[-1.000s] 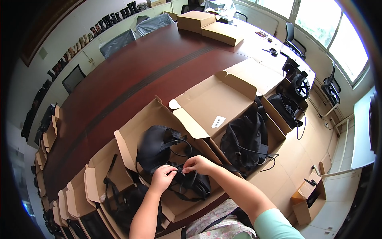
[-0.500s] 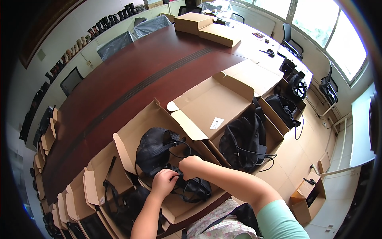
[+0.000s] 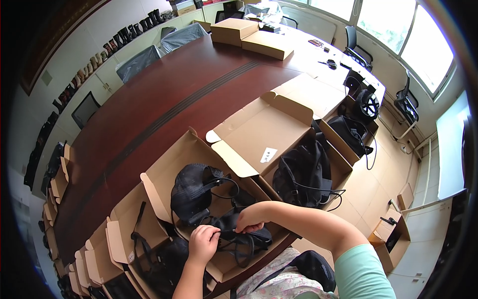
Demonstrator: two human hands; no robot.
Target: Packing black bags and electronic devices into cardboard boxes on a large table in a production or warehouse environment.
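Black fabric strap-and-cable bundle (image 3: 229, 220) lies in an open brown cardboard box (image 3: 179, 154), the left hand (image 3: 203, 244) and right hand (image 3: 253, 218) each closed in a fingertip pinch on it, apparently mid-adjustment, where the next move seems to call for steady, coordinated fingers.

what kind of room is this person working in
Probably a meeting room pressed into use as a workspace: there is a large dark red table, office chairs around it, and open cardboard boxes along its edge.
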